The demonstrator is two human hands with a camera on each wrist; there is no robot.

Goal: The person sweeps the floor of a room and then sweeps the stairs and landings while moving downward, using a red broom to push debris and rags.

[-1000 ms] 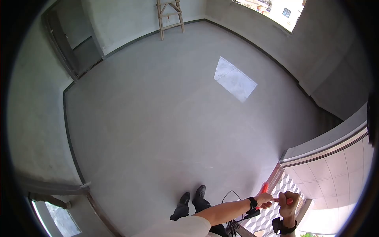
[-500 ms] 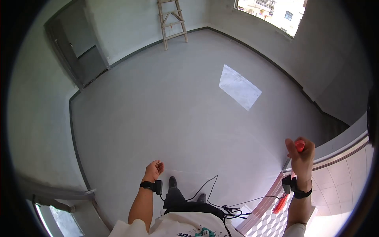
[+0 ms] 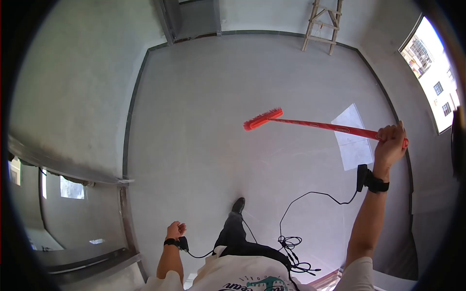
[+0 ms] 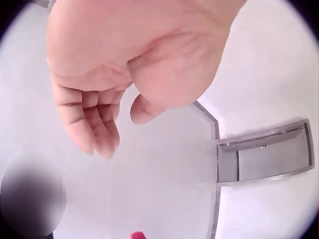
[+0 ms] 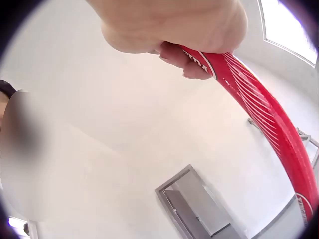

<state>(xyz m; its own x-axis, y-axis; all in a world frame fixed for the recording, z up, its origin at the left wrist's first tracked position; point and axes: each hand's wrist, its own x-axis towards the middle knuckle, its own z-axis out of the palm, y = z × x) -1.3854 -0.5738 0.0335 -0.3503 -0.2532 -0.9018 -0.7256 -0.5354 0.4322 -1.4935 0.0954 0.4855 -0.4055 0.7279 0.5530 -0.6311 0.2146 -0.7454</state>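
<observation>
Grey floor (image 3: 194, 121) spreads toward a wooden ladder (image 3: 323, 28). One person's right grip (image 3: 390, 148) is curled round a red broom (image 3: 315, 124) near one end, its bristled end out in front; the left grip (image 3: 175, 230) hangs with fingers loosely bent.

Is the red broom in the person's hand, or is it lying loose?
In hand: the right hand grips the red broom near its handle's end. Whether the bristles touch the floor, I cannot tell.
</observation>
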